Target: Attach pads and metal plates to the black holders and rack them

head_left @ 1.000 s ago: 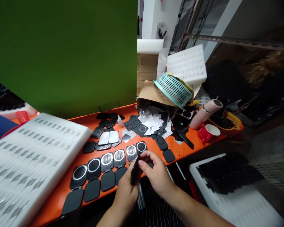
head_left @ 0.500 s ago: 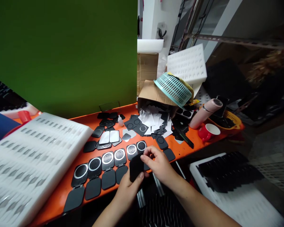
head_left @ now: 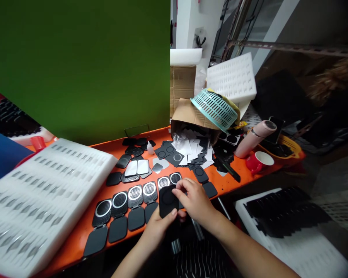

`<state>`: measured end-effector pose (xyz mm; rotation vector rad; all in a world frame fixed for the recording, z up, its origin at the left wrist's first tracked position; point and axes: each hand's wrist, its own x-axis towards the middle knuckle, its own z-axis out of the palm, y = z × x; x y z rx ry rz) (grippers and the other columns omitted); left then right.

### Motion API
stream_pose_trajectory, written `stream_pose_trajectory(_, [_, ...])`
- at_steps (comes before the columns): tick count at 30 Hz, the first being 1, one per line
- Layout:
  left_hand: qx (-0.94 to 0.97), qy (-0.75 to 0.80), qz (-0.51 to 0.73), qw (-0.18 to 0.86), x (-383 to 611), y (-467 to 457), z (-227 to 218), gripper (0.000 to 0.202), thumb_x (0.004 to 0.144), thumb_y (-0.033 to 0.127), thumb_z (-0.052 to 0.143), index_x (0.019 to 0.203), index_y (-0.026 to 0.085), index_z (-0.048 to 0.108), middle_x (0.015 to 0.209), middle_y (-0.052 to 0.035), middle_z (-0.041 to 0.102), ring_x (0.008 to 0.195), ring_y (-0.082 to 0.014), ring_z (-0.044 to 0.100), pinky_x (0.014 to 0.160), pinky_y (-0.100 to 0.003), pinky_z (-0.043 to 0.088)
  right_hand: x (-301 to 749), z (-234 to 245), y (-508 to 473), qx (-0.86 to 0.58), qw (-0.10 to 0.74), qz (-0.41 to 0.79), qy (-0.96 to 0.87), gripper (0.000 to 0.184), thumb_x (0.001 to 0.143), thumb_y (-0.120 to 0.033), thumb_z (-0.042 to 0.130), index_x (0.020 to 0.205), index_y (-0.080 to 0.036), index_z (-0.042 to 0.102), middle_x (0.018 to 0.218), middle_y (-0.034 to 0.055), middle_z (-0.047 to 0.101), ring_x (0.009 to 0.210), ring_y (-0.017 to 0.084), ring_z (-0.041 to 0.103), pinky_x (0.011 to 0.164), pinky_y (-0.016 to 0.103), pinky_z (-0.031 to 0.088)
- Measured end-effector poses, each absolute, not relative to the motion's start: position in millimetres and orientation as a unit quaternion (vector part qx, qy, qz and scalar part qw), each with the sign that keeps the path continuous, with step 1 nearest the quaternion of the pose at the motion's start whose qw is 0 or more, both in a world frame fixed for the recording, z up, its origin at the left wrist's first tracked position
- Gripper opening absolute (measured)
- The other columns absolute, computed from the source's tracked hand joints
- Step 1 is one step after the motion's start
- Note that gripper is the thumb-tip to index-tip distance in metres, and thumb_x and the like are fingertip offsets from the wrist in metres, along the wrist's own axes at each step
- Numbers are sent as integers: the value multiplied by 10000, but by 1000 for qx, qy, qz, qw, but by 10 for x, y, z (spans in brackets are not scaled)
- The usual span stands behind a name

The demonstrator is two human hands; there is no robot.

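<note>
The left hand [head_left: 158, 227] grips one black square piece [head_left: 166, 200], its thumb across the lower right corner, above the table's near edge. The right hand [head_left: 195, 197] pinches the same piece at its upper right corner. One faint ring shows on its face. Just beyond, six ringed panels [head_left: 135, 195] stand in a row on the orange table [head_left: 75, 239]; four flaps [head_left: 136, 219] show clearly below them. Right of the hands lies one darker-ringed panel [head_left: 200, 173] with one flap. Behind the row are two white squares [head_left: 143, 166] and one small bottle [head_left: 150, 147]. One cardboard box [head_left: 185, 110] spills cards [head_left: 194, 148], too jumbled to count. Farther right stand one pink flask [head_left: 253, 139], any lettering unreadable, and one red mug [head_left: 252, 164].
</note>
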<state>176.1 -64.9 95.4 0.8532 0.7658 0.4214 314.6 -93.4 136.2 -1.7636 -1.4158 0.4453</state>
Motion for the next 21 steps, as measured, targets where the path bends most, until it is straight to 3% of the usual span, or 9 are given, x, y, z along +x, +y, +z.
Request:
stream_pose_trajectory(7, [335,441,213,805,1766,-550,1009,420,604,322,693,958,138,561,801,-60,663,745,-231,620,673,-317,461,3013,1370,-1094,-640,310,102,-695,112,817,-247,436,781,-195,528,746,39,539,737,168,463,694,304,346])
stream_pose_trajectory(14, [316,398,149,848,1753,-601,1015,376,643,351,675,905,126,525,797,-113,664,663,-228,639,594,-331,481,3171,1379,-911,-699,392,199,-564,116,783,-265,469,691,-197,483,677,-8,526,648,127,475,599,247,357])
stream_pose_trajectory(21, [313,383,144,857,1737,-650,1053,359,682,328,649,926,127,480,810,-122,666,672,-217,640,595,-319,490,3200,1338,-836,-716,393,262,-514,135,750,-280,489,648,-195,467,628,-31,507,572,103,455,533,215,339])
